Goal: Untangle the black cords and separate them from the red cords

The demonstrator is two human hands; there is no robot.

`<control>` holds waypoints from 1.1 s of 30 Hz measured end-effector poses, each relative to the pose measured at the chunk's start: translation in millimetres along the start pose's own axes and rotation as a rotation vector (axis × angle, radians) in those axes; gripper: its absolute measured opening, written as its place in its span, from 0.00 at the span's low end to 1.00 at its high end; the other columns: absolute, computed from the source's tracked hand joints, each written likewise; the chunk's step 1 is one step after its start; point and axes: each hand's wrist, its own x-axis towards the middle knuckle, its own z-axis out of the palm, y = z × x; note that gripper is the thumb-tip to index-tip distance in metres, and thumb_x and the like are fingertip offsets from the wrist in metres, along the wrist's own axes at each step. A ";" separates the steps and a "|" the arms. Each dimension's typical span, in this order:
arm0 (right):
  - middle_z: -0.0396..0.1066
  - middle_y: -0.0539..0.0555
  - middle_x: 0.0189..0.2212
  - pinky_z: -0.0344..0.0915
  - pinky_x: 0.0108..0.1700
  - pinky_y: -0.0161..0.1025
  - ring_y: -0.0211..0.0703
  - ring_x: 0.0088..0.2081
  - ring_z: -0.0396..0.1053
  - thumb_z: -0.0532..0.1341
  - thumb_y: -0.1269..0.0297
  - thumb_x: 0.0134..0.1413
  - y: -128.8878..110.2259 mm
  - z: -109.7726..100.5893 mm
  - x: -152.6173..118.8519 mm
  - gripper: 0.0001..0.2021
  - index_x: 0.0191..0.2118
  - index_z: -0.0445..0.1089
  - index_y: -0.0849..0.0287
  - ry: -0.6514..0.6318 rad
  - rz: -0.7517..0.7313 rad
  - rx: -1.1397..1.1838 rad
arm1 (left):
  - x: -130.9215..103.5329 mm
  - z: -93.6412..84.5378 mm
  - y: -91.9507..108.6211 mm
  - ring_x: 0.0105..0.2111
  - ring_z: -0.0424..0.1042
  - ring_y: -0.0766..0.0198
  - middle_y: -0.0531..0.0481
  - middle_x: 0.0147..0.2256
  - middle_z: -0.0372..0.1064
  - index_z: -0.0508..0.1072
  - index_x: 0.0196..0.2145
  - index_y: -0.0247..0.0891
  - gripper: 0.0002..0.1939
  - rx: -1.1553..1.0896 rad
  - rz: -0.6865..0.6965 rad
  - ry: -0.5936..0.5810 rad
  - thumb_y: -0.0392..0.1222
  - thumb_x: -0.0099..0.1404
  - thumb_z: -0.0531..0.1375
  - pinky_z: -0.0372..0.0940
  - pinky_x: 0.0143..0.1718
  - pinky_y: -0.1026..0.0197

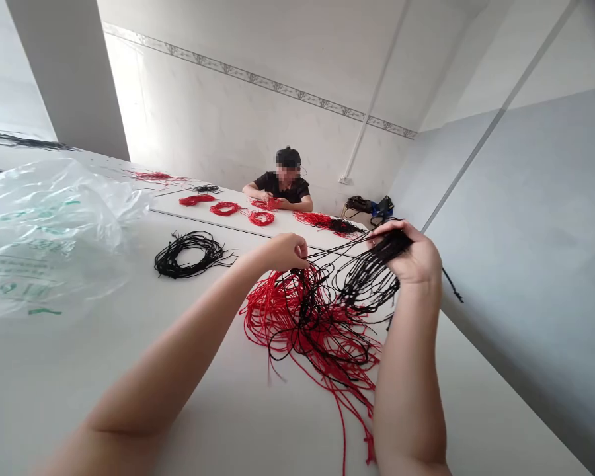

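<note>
My right hand [414, 254] is closed round a looped bundle of black cords [371, 274], whose loops hang down over the table. My left hand [285, 252] pinches a few black cord strands, which stretch taut across to the bundle in the right hand. Beneath both hands lies a tangled pile of red cords [265, 304], with loose black cords mixed over its top. Some red ends trail toward the table's near side by my right forearm. A coil of black cords [188, 254] rests on the table left of my left hand.
A clear plastic bag [54, 244] covers the table's left side. Across the white table [218, 396] a person [282, 185] handles red cords. Near them lie red coils [261, 218] and a red-and-black cord pile [327, 223]. A wall stands to the right.
</note>
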 end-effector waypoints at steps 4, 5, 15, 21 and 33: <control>0.61 0.42 0.19 0.71 0.38 0.39 0.30 0.22 0.65 0.47 0.74 0.64 5.6 11.9 -6.0 0.11 0.31 0.59 0.59 -0.059 0.050 0.190 | 5.4 6.9 -2.7 0.40 0.69 0.55 0.47 0.37 0.73 0.73 0.31 0.38 0.08 0.089 0.022 0.002 0.39 0.50 0.62 0.61 0.37 0.59; 0.59 0.42 0.18 0.70 0.35 0.36 0.30 0.20 0.63 0.46 0.72 0.66 9.5 18.4 -8.0 0.10 0.34 0.61 0.60 -0.078 0.061 0.205 | 6.9 9.5 -5.3 0.43 0.68 0.53 0.46 0.40 0.72 0.73 0.33 0.38 0.10 0.107 0.014 0.007 0.38 0.50 0.62 0.61 0.39 0.59; 0.51 0.41 0.18 0.57 0.19 0.29 0.30 0.16 0.53 0.48 0.74 0.63 -20.9 7.3 -26.7 0.09 0.46 0.59 0.63 -0.128 0.012 0.247 | 17.5 10.7 -56.1 0.26 0.64 0.62 0.51 0.26 0.69 0.72 0.29 0.39 0.24 0.108 -0.096 -0.275 0.63 0.46 0.64 0.55 0.28 0.63; 0.49 0.41 0.18 0.53 0.15 0.31 0.32 0.14 0.50 0.51 0.78 0.54 -49.8 -22.8 -35.2 0.14 0.46 0.58 0.59 -0.209 -0.037 0.326 | 6.5 -15.7 -83.0 0.23 0.63 0.63 0.51 0.21 0.65 0.72 0.22 0.39 0.24 0.129 -0.258 -0.187 0.64 0.44 0.64 0.54 0.26 0.61; 0.52 0.40 0.16 0.51 0.13 0.25 0.26 0.14 0.50 0.56 0.70 0.59 0.4 26.4 -22.2 0.04 0.39 0.66 0.58 -0.179 -0.018 -0.074 | -16.9 -3.0 -2.4 0.59 0.58 0.53 0.45 0.64 0.53 0.49 0.65 0.45 0.46 -0.060 0.261 -0.254 0.49 0.52 0.64 0.56 0.55 0.60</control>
